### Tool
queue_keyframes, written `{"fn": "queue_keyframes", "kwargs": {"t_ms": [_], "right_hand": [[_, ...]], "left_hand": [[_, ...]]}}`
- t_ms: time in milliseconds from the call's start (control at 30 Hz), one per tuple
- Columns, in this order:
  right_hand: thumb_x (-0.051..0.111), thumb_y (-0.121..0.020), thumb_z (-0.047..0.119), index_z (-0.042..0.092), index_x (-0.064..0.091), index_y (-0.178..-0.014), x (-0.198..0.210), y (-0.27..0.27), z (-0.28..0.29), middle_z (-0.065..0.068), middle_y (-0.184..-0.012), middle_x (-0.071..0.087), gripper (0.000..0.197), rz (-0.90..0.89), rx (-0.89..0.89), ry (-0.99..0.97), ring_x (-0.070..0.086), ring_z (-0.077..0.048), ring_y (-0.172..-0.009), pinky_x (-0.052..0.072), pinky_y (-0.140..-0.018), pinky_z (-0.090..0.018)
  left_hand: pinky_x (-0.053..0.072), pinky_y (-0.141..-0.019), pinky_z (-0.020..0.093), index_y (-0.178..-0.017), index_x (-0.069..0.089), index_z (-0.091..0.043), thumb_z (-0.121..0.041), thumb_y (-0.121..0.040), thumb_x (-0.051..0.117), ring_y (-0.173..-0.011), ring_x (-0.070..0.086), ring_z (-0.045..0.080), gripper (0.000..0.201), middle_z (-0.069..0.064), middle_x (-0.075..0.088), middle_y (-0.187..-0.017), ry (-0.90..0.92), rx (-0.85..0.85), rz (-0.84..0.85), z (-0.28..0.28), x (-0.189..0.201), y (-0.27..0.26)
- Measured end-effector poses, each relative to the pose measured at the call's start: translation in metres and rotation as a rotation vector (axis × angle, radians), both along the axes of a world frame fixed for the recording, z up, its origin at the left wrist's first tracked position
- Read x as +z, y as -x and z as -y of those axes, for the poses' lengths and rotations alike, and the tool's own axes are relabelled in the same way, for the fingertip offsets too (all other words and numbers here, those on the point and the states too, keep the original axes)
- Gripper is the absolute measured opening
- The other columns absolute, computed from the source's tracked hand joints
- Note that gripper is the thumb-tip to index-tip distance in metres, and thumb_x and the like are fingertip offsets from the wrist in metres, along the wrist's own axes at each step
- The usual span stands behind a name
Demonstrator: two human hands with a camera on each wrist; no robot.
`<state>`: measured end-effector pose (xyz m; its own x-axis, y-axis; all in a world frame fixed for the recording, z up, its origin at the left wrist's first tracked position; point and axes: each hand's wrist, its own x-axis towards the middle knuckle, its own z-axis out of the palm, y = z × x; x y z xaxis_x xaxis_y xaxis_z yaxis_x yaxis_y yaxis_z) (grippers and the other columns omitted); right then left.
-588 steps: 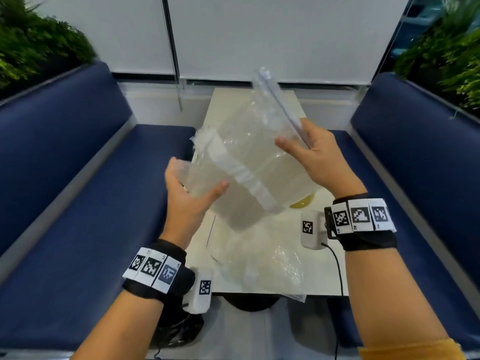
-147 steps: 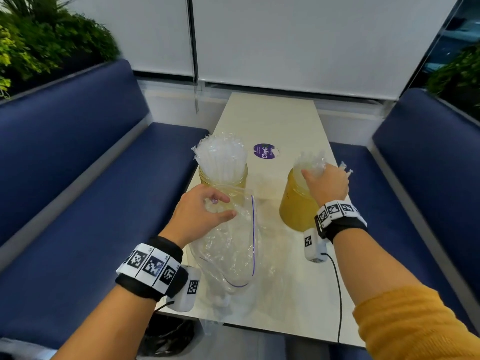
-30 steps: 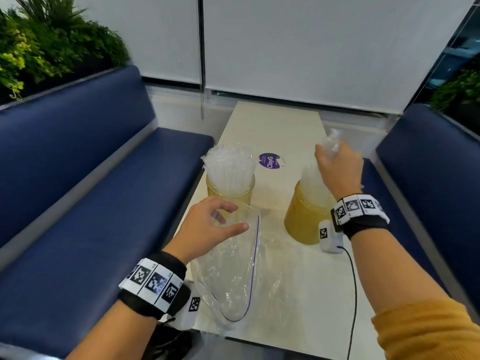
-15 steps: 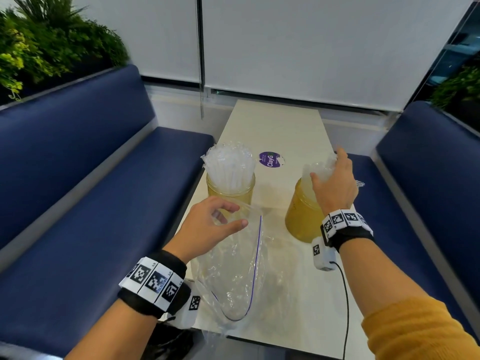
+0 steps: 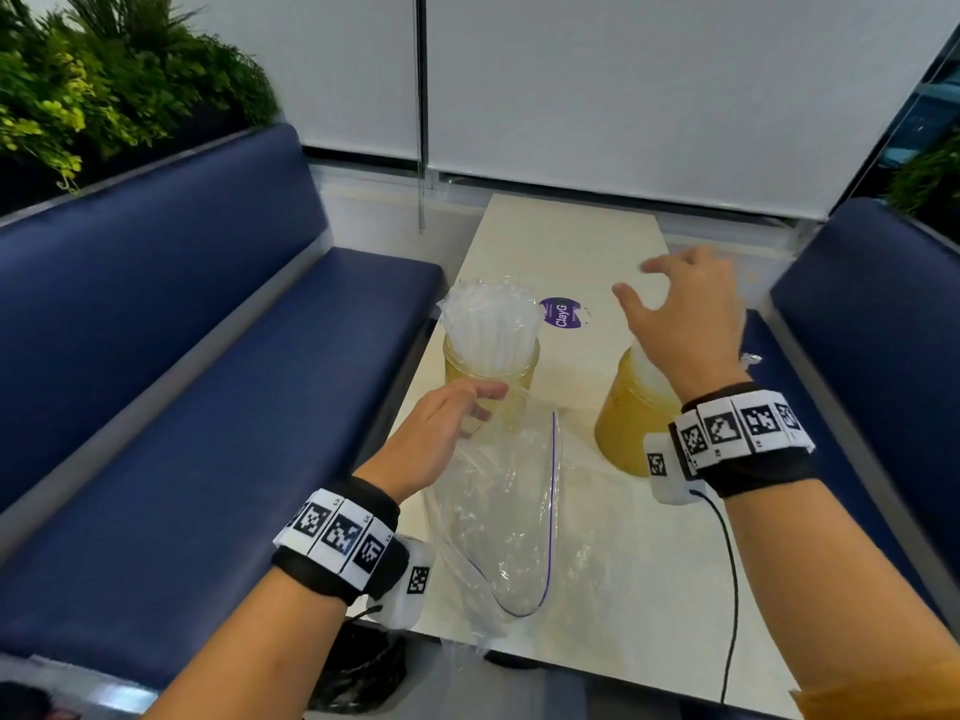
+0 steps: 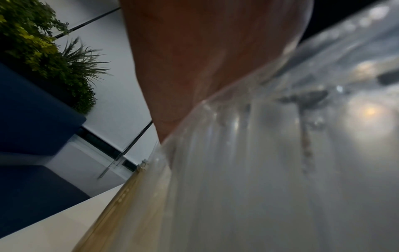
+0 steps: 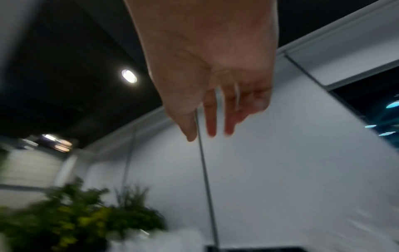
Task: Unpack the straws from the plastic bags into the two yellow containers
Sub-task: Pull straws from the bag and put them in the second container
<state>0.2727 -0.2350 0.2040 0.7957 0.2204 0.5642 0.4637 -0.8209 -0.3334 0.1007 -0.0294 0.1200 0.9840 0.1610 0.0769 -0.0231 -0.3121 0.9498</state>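
Two yellow containers [image 5: 491, 376] [image 5: 631, 418] | clear straws [image 5: 491, 324] upright | plastic bag [image 5: 511, 511] crumpled

Café booth: navy benches [image 5: 156, 356], narrow table [image 5: 613, 563]

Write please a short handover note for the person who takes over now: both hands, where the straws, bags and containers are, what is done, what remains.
Left hand holds the mouth of the clear zip bag, which looks empty.
Right hand is open and empty above the right yellow container.
Left yellow container is full of straws; the right one holds some.
Left: put the bag down and check that no straws remain.
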Motion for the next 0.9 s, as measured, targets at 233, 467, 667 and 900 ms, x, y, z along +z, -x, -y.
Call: {"fn": "queue_keyframes", "kwargs": {"t_ms": [233,467,667,900], "right_hand": [[0.088,-0.067,0.049,0.033,0.064,-0.122,0.019,0.099,-0.051,0.016,-0.099,0.068,0.062,-0.722,0.725,0.654,0.067,-0.001,-0.076,0.056,-0.075,-0.024],[0.074,-0.080,0.056,0.029,0.062,-0.123,-0.034,0.135,-0.073,0.006,-0.107,0.063,0.052,-0.520,0.673,0.868,0.061,-0.019,-0.103,0.049,-0.083,-0.035],[0.070,-0.087,0.046,0.018,0.063,-0.124,-0.051,0.146,-0.078,-0.004,-0.118,0.065,0.047,-0.456,0.736,0.778,0.063,-0.026,-0.102,0.051,-0.081,-0.035],[0.061,-0.093,0.048,0.013,0.062,-0.119,-0.069,0.148,-0.076,-0.006,-0.104,0.065,0.043,-0.400,0.733,0.642,0.063,-0.026,-0.092,0.039,-0.066,-0.031]], "left_hand": [[0.050,-0.094,0.025,-0.129,0.066,-0.021,-0.022,-0.110,0.024,-0.113,0.061,0.008,0.046,-0.007,0.067,-0.128,0.070,-0.002,-0.014,-0.005,0.004,-0.001],[0.049,-0.094,0.024,-0.130,0.065,-0.020,-0.025,-0.110,0.025,-0.119,0.060,0.009,0.045,-0.010,0.063,-0.132,0.116,0.014,-0.023,-0.007,0.002,0.006],[0.052,-0.095,0.026,-0.136,0.061,-0.017,-0.025,-0.110,0.029,-0.119,0.062,0.015,0.041,-0.003,0.064,-0.131,0.256,0.059,-0.042,-0.008,0.002,0.005],[0.053,-0.097,0.034,-0.129,0.067,-0.016,-0.024,-0.108,0.036,-0.114,0.066,0.017,0.038,-0.003,0.069,-0.124,0.372,0.154,-0.047,-0.007,-0.002,0.001]]}}
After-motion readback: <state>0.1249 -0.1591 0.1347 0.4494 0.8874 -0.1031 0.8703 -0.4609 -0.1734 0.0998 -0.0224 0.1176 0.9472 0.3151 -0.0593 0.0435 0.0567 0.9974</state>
